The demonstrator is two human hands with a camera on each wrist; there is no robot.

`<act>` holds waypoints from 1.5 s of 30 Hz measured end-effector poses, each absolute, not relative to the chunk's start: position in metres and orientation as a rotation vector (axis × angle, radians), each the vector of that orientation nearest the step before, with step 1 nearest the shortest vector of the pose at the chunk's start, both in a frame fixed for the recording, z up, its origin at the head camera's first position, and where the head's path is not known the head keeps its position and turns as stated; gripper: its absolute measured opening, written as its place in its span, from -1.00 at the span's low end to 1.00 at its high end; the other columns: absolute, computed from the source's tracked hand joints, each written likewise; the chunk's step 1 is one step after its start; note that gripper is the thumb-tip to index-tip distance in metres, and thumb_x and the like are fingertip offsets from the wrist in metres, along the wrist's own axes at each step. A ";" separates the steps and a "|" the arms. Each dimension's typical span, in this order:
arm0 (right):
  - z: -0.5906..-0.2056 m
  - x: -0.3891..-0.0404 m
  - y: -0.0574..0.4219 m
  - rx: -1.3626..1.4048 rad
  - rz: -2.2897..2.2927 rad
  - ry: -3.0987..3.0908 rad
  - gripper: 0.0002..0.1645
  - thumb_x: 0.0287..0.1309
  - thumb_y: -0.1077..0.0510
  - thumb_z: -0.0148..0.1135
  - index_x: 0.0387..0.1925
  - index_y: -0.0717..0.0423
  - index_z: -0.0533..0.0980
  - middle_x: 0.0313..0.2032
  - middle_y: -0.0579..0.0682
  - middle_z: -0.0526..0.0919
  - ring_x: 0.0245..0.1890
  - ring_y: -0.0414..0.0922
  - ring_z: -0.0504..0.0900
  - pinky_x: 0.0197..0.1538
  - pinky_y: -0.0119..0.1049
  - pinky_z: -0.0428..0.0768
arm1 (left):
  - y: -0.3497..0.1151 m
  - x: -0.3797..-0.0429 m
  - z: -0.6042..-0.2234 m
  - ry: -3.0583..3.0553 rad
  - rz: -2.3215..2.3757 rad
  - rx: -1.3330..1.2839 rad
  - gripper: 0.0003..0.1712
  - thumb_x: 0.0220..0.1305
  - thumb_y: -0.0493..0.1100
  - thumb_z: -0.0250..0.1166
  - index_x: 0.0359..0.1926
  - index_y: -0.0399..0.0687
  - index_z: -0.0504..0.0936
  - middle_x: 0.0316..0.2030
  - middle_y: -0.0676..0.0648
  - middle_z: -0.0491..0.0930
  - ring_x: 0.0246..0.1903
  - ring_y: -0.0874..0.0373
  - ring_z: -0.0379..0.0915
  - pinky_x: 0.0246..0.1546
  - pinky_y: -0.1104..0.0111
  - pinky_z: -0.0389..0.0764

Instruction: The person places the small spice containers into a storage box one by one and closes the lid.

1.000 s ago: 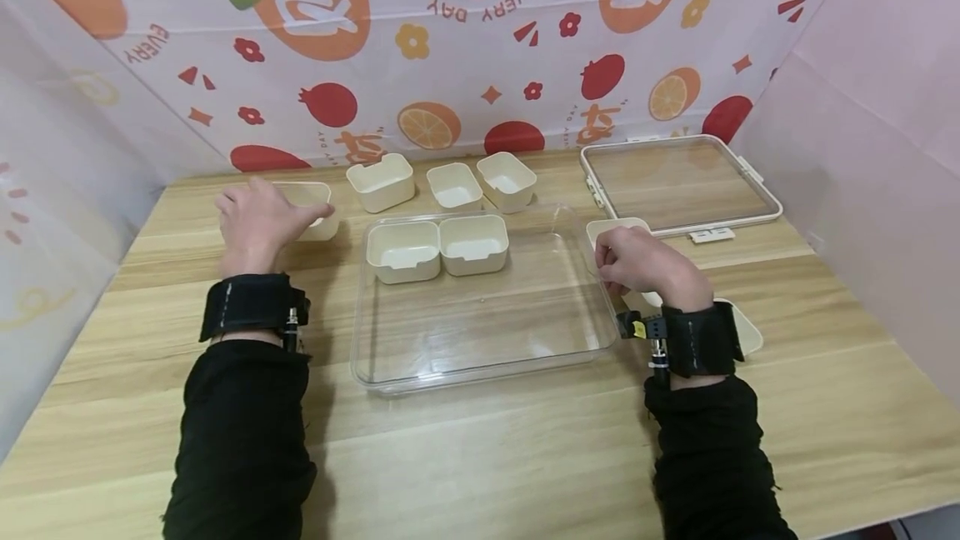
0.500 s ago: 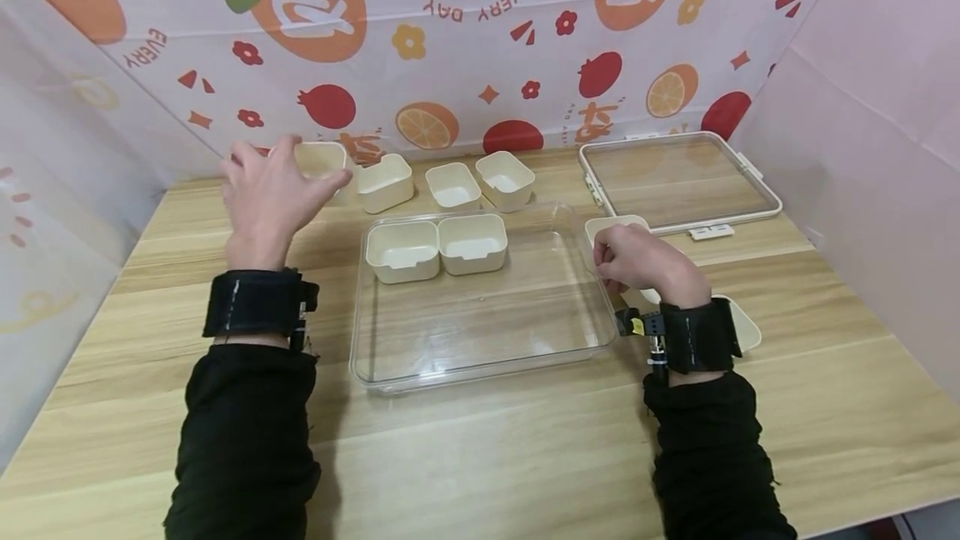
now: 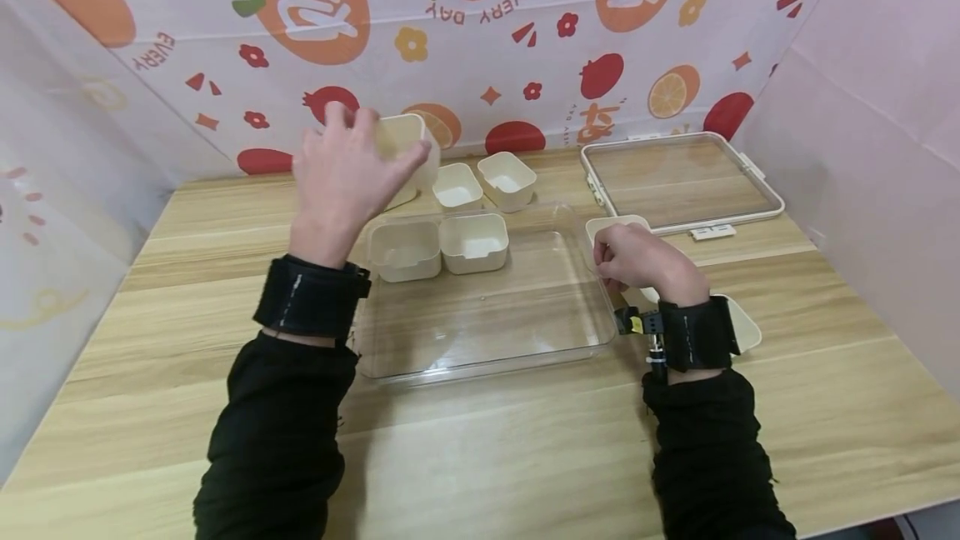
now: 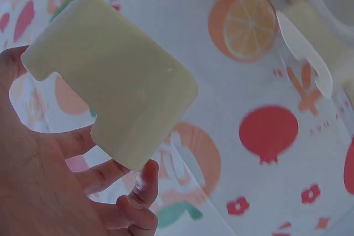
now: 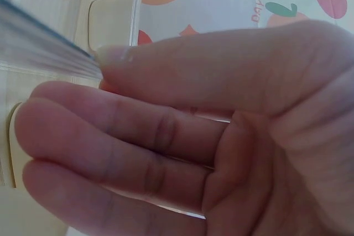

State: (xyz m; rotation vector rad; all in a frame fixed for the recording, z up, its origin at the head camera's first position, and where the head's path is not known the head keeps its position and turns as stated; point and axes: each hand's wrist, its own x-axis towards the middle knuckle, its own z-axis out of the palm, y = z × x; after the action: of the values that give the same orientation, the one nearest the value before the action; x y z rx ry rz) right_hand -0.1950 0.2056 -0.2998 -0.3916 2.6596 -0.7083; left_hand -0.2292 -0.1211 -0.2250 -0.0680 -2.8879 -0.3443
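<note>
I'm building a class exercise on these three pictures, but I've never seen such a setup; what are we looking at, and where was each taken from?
There is no robot here: a person works with their left hand and right hand, both bare. The wide picture comes from a camera worn on the head, looking forward and down. The two close ones come from cameras worn on the wrists, one for each hand.

On the table is a clear box with two small cream cups side by side in it. More cups stand behind and to the right, some partly hidden by the hands. At the back right is a framed clear panel, probably a lid.

The left hand holds another cup in the air; the right hand pinches the box's edge.
</note>
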 end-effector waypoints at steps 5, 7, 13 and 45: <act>-0.299 -0.196 0.206 -0.405 -0.697 2.668 -0.86 0.30 0.41 0.14 -0.41 0.24 0.46 -0.50 0.13 0.62 -0.46 0.03 0.67 -0.37 -0.25 0.60 | -0.098 -0.229 -0.229 -2.898 -0.322 -0.126 0.07 0.29 0.56 -0.10 0.43 -0.21 0.35 0.21 -0.35 0.31 -0.04 -0.45 0.39 -0.13 -0.22 0.53; -0.298 -0.197 0.206 -0.413 -0.696 2.670 -0.85 0.29 0.41 0.15 -0.41 0.24 0.46 -0.50 0.12 0.61 -0.45 0.02 0.67 -0.37 -0.24 0.60 | -0.088 -0.230 -0.229 -2.898 -0.327 -0.154 0.06 0.29 0.56 -0.09 0.42 -0.21 0.36 0.22 -0.33 0.32 -0.03 -0.45 0.41 -0.09 -0.22 0.53; -0.299 -0.197 0.208 -0.409 -0.712 2.665 -0.85 0.29 0.41 0.15 -0.41 0.24 0.47 -0.48 0.12 0.61 -0.46 0.01 0.68 -0.36 -0.24 0.61 | -0.056 -0.231 -0.228 -2.895 -0.336 -0.241 -0.01 0.30 0.53 -0.05 0.37 -0.16 0.41 0.30 -0.27 0.29 0.07 -0.42 0.38 -0.02 -0.19 0.53; -0.300 -0.200 0.209 -0.431 -0.726 2.661 -0.83 0.26 0.43 0.14 -0.45 0.23 0.46 -0.52 0.11 0.60 -0.47 0.05 0.66 -0.39 -0.24 0.60 | 0.016 -0.239 -0.264 -2.992 -0.150 -0.424 -0.09 0.33 0.53 -0.04 0.14 -0.20 0.54 0.00 -0.21 0.41 -0.24 -0.14 0.47 -0.30 0.09 0.65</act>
State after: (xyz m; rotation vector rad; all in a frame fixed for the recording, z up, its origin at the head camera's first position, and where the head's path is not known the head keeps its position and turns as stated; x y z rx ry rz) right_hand -0.1995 0.2090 -0.2996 -0.4311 2.6612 -0.7265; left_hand -0.2387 0.0156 -0.2638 -0.4238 -2.9919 -0.1505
